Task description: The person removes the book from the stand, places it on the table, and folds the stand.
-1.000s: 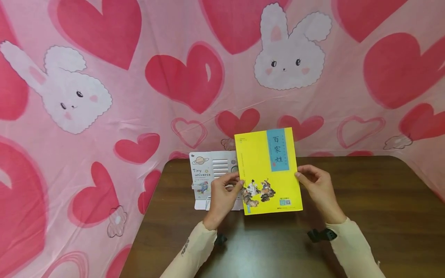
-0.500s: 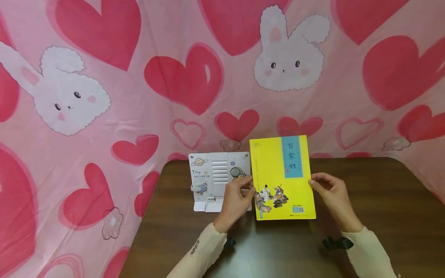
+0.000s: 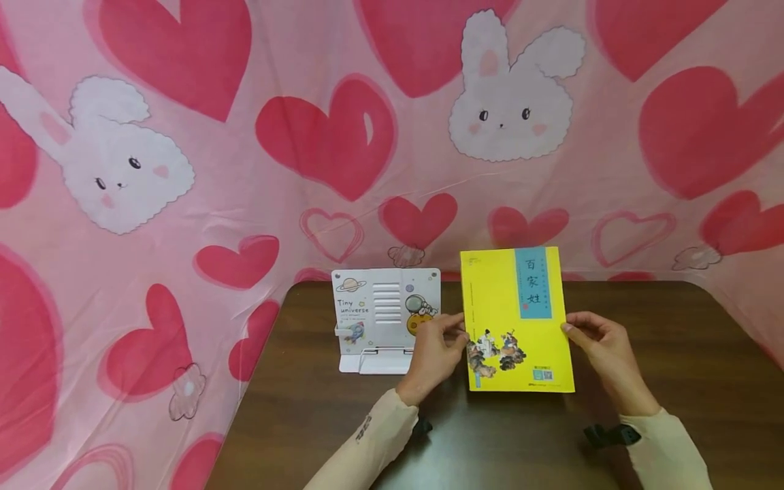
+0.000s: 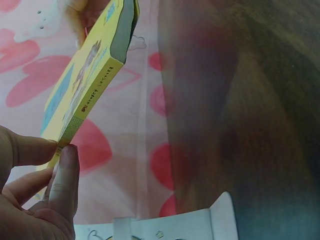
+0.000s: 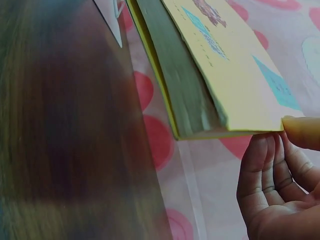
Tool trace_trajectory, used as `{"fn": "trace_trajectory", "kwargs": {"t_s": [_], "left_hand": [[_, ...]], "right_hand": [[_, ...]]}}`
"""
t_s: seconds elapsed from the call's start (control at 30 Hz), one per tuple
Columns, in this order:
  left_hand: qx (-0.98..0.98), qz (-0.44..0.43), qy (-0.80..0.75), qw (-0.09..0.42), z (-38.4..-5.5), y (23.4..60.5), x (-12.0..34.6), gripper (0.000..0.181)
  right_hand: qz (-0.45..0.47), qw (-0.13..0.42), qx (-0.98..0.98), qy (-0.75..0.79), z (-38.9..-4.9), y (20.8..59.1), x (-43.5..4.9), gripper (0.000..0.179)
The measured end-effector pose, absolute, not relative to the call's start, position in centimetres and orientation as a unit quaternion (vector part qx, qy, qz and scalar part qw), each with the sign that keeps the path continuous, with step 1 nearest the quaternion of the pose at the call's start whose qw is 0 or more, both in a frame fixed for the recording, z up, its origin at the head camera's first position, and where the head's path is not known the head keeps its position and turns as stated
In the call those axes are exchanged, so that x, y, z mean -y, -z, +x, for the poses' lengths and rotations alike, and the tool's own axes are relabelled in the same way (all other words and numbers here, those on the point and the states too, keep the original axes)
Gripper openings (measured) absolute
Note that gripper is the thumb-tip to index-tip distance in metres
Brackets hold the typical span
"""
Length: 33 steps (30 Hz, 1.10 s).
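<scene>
A yellow book (image 3: 499, 299) with a blue title panel is held up above the table, its front cover facing the head camera. My left hand (image 3: 436, 354) pinches the spine side between thumb and fingers; the left wrist view shows the printed spine (image 4: 95, 95) at the fingertips. On the opposite edge, my right hand (image 3: 603, 344) pinches the cover and pages, thumb in front and fingers behind. In the right wrist view the page block (image 5: 180, 75) shows between slightly parted covers. Left of the book stands a white book stand (image 3: 361, 333) with space drawings, partly hidden by my left hand.
A dark wooden table (image 3: 294, 422) lies under the hands. Behind it hangs a pink cloth (image 3: 422, 163) with red hearts and white rabbits. Dark wrist straps (image 3: 612, 435) sit at both sleeves.
Both hands have carried the book to the right and slightly down, away from the book stand. More of the stand is uncovered now, and the book is less tilted.
</scene>
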<state>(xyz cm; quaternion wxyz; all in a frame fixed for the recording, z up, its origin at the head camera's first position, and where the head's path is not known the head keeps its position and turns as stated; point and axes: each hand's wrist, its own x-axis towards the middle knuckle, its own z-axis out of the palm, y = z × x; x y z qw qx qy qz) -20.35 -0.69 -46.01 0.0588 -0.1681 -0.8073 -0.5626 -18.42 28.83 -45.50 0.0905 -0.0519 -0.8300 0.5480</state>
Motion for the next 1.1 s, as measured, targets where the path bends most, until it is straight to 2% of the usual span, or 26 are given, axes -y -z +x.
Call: {"fn": "trace_trajectory", "kwargs": {"t_s": [0.47, 0.8, 1.1], "left_hand": [[0.83, -0.174, 0.528, 0.057, -20.7, 47.3, -1.1, 0.032], [0.848, -0.164, 0.503, 0.031, -20.7, 48.1, -1.8, 0.032], [0.86, -0.17, 0.481, 0.018, -20.8, 48.6, -2.4, 0.028]], "right_hand": [[-0.08, 0.048, 0.857, -0.507, -18.5, 46.7, -30.6, 0.041], [-0.08, 0.008, 0.871, -0.485, -18.5, 47.0, -31.7, 0.044], [-0.086, -0.061, 0.876, -0.47, -18.8, 47.1, -33.0, 0.047]]}}
